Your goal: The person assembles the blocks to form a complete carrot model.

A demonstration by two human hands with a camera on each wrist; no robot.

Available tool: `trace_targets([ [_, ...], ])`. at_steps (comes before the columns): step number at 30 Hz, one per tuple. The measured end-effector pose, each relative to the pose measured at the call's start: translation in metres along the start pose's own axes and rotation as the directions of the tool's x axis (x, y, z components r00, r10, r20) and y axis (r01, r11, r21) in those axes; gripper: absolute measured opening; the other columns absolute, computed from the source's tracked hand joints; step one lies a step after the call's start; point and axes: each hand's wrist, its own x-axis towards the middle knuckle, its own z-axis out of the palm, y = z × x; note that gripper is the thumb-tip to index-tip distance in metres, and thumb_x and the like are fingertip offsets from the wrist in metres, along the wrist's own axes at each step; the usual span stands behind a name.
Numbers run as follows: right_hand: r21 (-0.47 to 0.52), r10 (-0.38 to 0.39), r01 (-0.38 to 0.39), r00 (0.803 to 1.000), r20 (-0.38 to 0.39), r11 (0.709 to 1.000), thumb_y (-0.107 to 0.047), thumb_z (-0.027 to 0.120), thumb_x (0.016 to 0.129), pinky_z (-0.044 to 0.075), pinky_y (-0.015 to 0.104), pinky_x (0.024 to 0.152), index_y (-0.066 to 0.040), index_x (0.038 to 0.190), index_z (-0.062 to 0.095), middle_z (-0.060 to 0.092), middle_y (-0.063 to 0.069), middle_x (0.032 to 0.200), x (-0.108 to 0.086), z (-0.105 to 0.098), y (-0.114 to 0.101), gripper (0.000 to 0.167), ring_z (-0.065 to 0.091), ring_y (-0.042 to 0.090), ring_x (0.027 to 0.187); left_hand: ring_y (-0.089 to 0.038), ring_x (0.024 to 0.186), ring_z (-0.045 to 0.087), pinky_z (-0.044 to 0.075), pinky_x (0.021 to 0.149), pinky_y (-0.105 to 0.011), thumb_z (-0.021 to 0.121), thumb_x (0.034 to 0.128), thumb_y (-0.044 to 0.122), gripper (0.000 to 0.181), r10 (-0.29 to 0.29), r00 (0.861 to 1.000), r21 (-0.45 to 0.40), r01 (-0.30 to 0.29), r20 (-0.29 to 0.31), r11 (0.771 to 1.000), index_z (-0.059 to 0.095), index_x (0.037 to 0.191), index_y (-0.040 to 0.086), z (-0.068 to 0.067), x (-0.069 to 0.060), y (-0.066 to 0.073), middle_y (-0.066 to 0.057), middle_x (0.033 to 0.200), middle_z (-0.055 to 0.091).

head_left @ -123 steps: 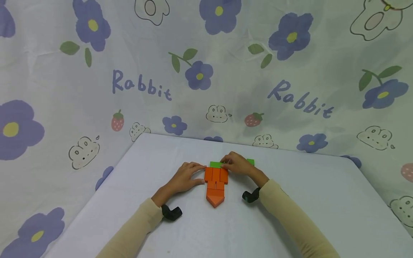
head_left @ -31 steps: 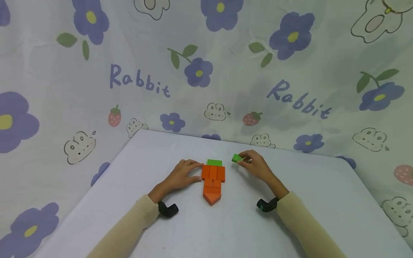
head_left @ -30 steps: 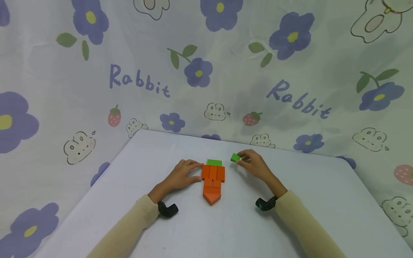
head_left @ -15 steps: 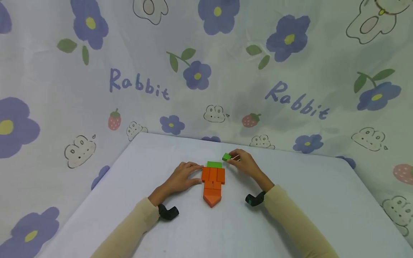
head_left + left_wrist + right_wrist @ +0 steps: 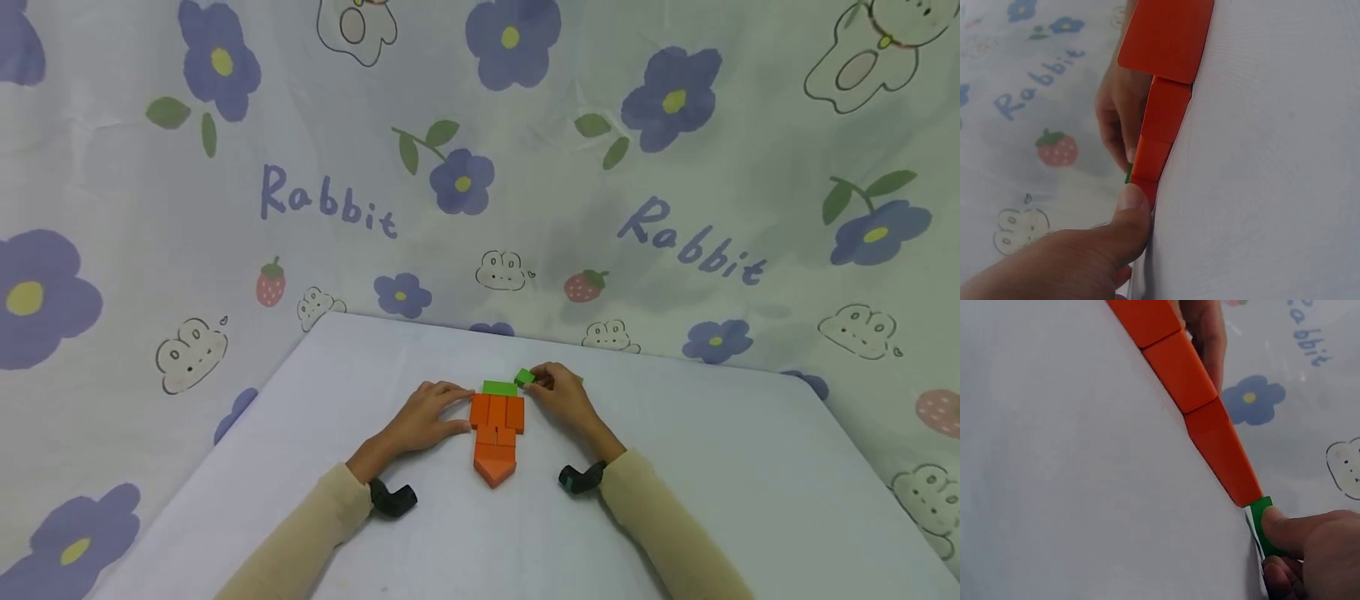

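Note:
Orange wooden blocks (image 5: 497,410) lie joined in a carrot-like shape on the white table, with a pointed block (image 5: 494,472) at the near end. Across their far end lies a green rectangular block (image 5: 499,388). My left hand (image 5: 420,417) rests at the left side of the orange blocks, thumb and forefinger spread and touching them; its thumb (image 5: 1132,215) meets an orange block in the left wrist view. My right hand (image 5: 566,396) pinches a small green block (image 5: 524,378) between thumb and fingers, just right of the flat green one. The right thumb (image 5: 1291,531) covers part of it.
A small green sliver (image 5: 580,380) shows behind the right hand, mostly hidden. Each wrist carries a black camera, as on the left wrist (image 5: 393,498). A flower-and-rabbit printed cloth (image 5: 457,242) hangs behind the table's far edge (image 5: 420,323).
Earlier my right hand was at the flat green block, then it held the small green block off to the right. It has since moved left and lower with it. The left hand stays put.

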Motion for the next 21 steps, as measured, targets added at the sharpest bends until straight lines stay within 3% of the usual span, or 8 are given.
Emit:
trace_targets([
  [7, -0.007, -0.085, 0.085, 0.996, -0.037, 0.996, -0.019, 0.075, 0.090, 0.056, 0.032, 0.079, -0.003, 0.116, 0.067, 0.063, 0.009, 0.101, -0.0055, 0.0063, 0.0035, 0.031, 0.061, 0.017, 0.085, -0.027, 0.125, 0.048, 0.043, 0.104, -0.049, 0.073, 0.0896, 0.044, 0.059, -0.002, 1.000, 0.023, 0.002, 0.000, 1.000, 0.056, 0.144, 0.026, 0.0010, -0.0027, 0.0004, -0.004, 0.141, 0.056],
  [21, -0.053, -0.086, 0.086, 0.996, -0.005, 0.995, -0.020, 0.074, 0.091, 0.056, 0.032, 0.082, -0.004, 0.121, 0.067, 0.063, 0.008, 0.104, -0.0035, 0.0021, -0.0006, 0.035, 0.061, 0.016, 0.088, -0.025, 0.123, 0.047, 0.041, 0.104, -0.049, 0.073, 0.0896, 0.043, 0.060, -0.005, 1.000, 0.013, 0.005, 0.000, 1.000, 0.055, 0.144, 0.025, 0.0005, 0.0010, 0.0004, -0.003, 0.141, 0.056],
])
